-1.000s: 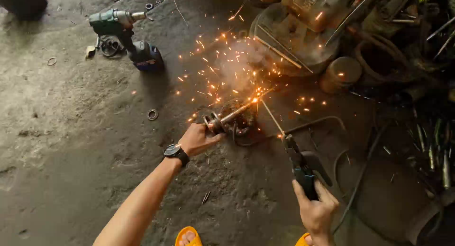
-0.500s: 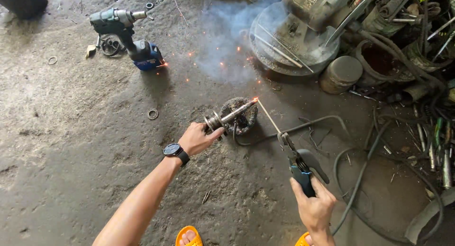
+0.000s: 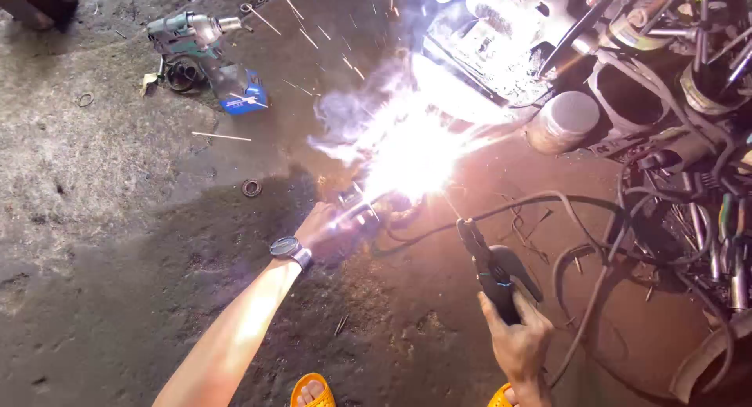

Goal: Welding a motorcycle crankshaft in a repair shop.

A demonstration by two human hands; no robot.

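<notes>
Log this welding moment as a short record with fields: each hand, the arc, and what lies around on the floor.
left hand: grips the near end of a metal rod on the floor; a wristwatch on the wrist
right hand: holds a black electrode holder, its tip aimed at the glare
arc: bright white flash with smoke and flying sparks, hiding the joint
floor: dirty concrete
nearby: teal power tool, small metal ring, black cable

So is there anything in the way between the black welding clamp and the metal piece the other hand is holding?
Nothing visible blocks it. The right hand grips the black welding clamp, and bare floor lies between it and the white glare hiding the metal part the left hand steadies.
</notes>
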